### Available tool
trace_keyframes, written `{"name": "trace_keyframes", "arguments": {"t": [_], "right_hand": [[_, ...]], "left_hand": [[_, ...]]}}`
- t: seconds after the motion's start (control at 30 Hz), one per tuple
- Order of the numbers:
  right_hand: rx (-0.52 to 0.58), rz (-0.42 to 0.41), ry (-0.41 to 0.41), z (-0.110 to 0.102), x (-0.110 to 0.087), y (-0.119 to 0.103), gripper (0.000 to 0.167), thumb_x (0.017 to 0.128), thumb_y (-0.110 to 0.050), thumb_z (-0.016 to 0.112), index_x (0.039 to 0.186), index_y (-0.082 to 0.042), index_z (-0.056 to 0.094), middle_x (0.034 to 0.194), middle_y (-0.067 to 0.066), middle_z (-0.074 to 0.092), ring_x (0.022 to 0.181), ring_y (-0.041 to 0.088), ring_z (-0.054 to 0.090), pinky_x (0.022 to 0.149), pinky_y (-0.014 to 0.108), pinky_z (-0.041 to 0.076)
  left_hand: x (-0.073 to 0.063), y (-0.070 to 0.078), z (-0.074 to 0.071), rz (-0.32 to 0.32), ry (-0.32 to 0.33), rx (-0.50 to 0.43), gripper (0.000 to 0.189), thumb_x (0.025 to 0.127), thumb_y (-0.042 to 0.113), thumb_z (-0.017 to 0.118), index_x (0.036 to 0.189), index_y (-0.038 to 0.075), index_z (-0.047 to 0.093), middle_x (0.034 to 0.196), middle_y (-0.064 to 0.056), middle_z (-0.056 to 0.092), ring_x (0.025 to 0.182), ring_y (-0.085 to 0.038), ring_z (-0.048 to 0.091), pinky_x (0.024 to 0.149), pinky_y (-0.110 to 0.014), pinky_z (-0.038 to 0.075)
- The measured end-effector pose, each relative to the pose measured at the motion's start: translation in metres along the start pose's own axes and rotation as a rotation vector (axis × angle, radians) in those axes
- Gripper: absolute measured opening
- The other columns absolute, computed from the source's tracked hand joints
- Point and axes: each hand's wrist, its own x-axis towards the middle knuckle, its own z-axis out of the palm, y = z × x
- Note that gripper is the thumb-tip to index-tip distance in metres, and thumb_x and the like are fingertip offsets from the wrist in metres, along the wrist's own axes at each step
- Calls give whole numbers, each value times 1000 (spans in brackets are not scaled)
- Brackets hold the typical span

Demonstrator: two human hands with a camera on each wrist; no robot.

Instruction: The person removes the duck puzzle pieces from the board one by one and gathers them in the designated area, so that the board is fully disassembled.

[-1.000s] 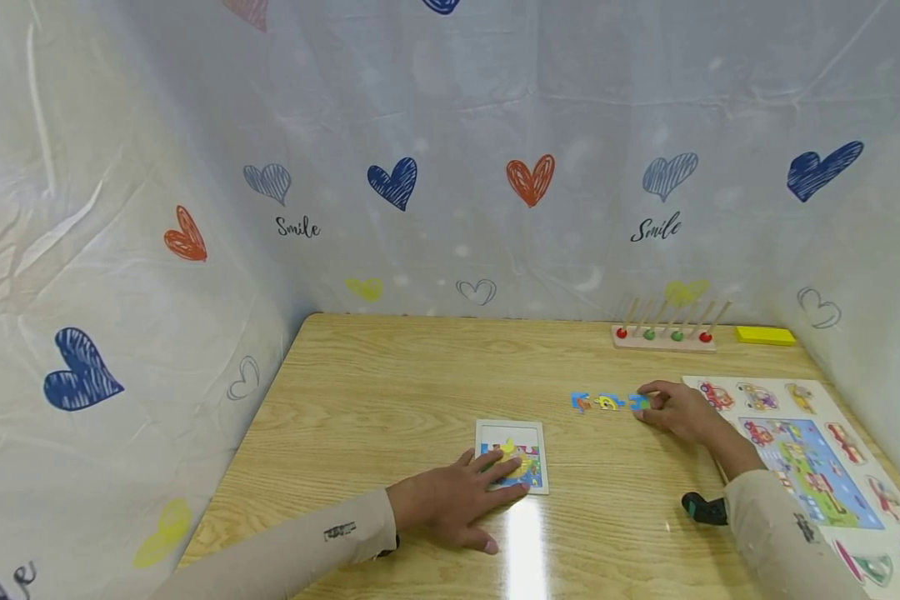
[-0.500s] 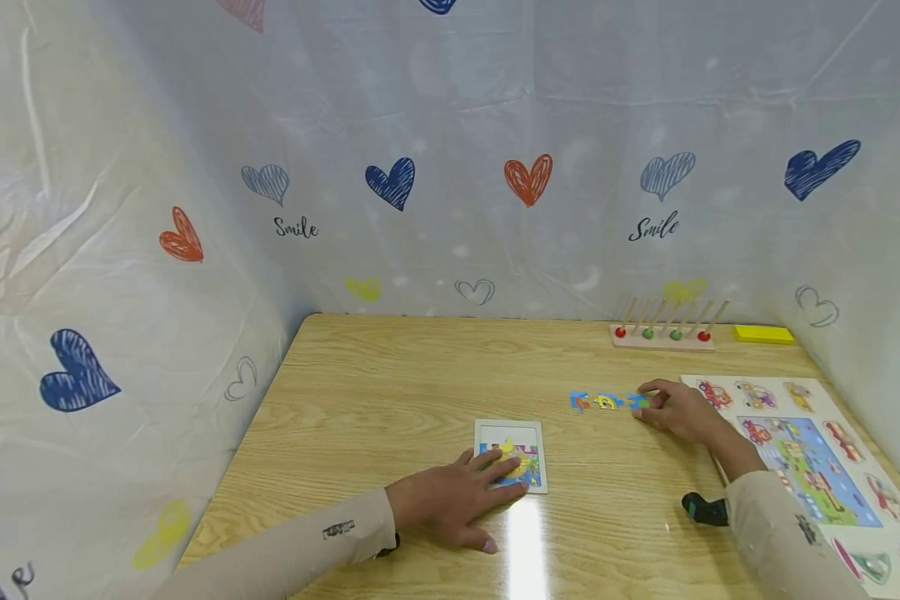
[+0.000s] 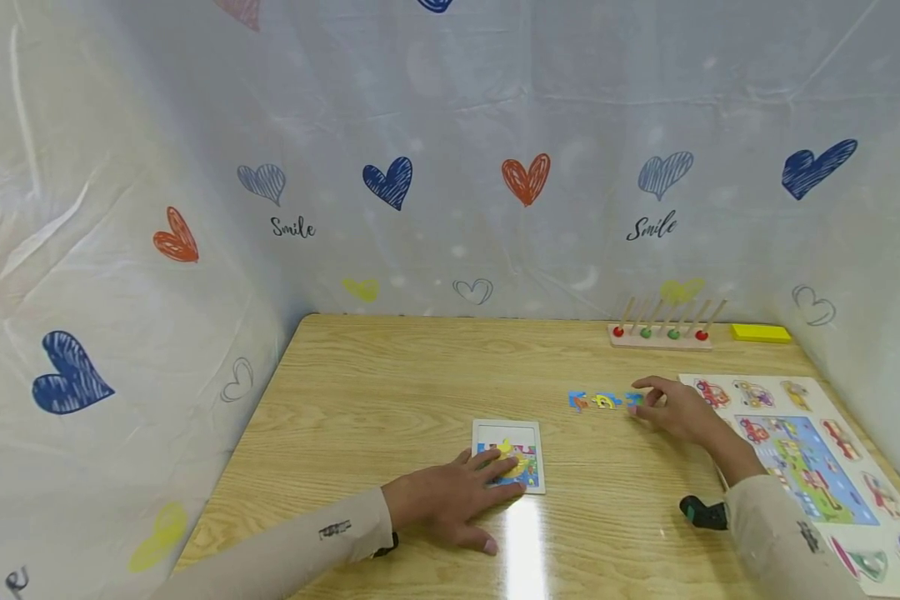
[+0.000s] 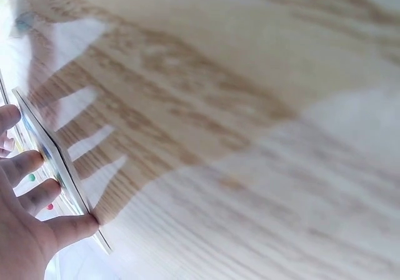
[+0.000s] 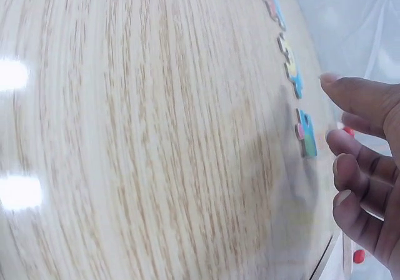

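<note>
Here, nearest, beige sleeves extend over the wood-grained desk [image 3: 390, 367]: the left sleeve [image 3: 330, 533] to the left of the puzzle frame [image 3: 506, 434], the right sleeve [image 3: 783, 533] well to the frame's right, with a black object [image 3: 705, 513] by its cuff. The left hand [image 3: 453, 502] lies at the frame's near left, fingertips on the fitted picture; its grip is spread wide and has hold of nothing. The square white frame lies flat; a yellow figure among many colours fills its nearer part, and its far band is plain white. Far to the frame's right lies a large picture board [image 3: 832, 475]. Beyond the frame and to its right, three loose pieces form a row on the desk, from left to right an orange-and-blue piece [image 3: 578, 402], a yellow-and-blue piece [image 3: 607, 401] and a blue-and-green piece [image 3: 633, 399]. Just beside the last is the right hand [image 3: 678, 408], its grip loosely curved, thumb and forefinger apart, holding nothing. Farther beyond the frame, to the right, stand a peg rack [image 3: 660, 338] with red and green beads and, beside it, a yellow block [image 3: 761, 333]. Behind everything hangs a heart-printed curtain [image 3: 450, 125].
</note>
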Motion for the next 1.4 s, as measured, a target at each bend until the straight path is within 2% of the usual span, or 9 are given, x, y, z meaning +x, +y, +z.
{"name": "trace_keyframes", "arguments": {"t": [0.37, 0.63, 0.77, 1.0, 1.4], "right_hand": [[18, -36, 8, 1, -1, -15, 48, 98, -27, 68, 134, 2, 57, 97, 8, 66, 61, 12, 48, 56, 28, 41], [63, -75, 7, 11, 4, -28, 45, 97, -27, 68, 132, 1, 59, 94, 4, 66, 59, 9, 48, 55, 27, 43], [75, -100, -28, 17, 8, -43, 46, 98, -29, 67, 133, 0, 60, 95, 4, 66, 61, 11, 49, 57, 28, 44], [107, -174, -89, 33, 13, -65, 39, 97, -27, 68, 128, -2, 64, 93, 1, 65, 58, 9, 44, 54, 25, 42], [169, -344, -274, 70, 31, -102, 35, 97, -26, 69, 123, -3, 66, 92, -1, 65, 59, 5, 49, 57, 24, 47]], "left_hand": [[-8, -3, -2, -1, 45, 38, 82, 97, 70, 39, 163, 27, 16, 169, -10, 11, 154, -38, 17, 115, -60, 33], [-5, 13, 0, 51, 42, 86, 82, 98, 71, 37, 163, 27, 15, 170, -10, 9, 155, -36, 16, 116, -59, 32], [-6, 18, 1, 48, 38, 130, 82, 97, 73, 33, 163, 28, 14, 170, -9, 9, 155, -34, 18, 116, -57, 32], [-6, 20, 3, 26, 23, 173, 83, 96, 75, 31, 163, 30, 13, 170, -8, 7, 155, -32, 19, 116, -55, 33], [-8, 22, 2, 32, 22, 207, 83, 96, 75, 29, 163, 29, 12, 170, -8, 7, 155, -31, 18, 116, -55, 34]]}}
